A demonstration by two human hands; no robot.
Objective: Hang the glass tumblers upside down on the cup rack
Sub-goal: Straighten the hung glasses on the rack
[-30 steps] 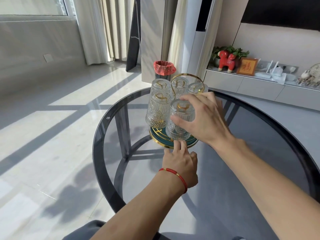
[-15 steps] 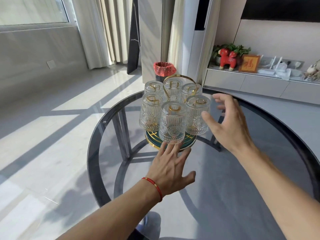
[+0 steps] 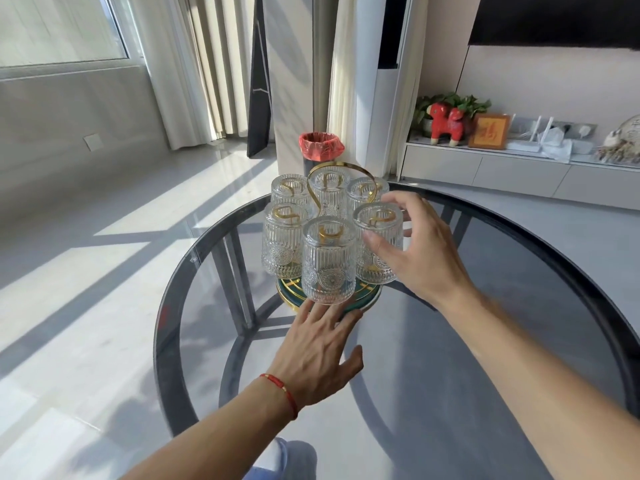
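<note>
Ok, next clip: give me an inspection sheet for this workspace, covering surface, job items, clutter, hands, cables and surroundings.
Surface: round dark glass table, bare apart from the rack.
Job's things: six glass tumblers hang upside down on the gold cup rack; green, gold-rimmed base.
Clutter: nothing seen on the table.
Hands: left hand open, fingertips at the base's near edge; right hand open, around the right-front tumbler, contact unclear.
Cables: nothing seen.
Surroundings: red-lined bin behind the table; red figurine and framed picture on a low cabinet; curtains, sunlit floor.
</note>
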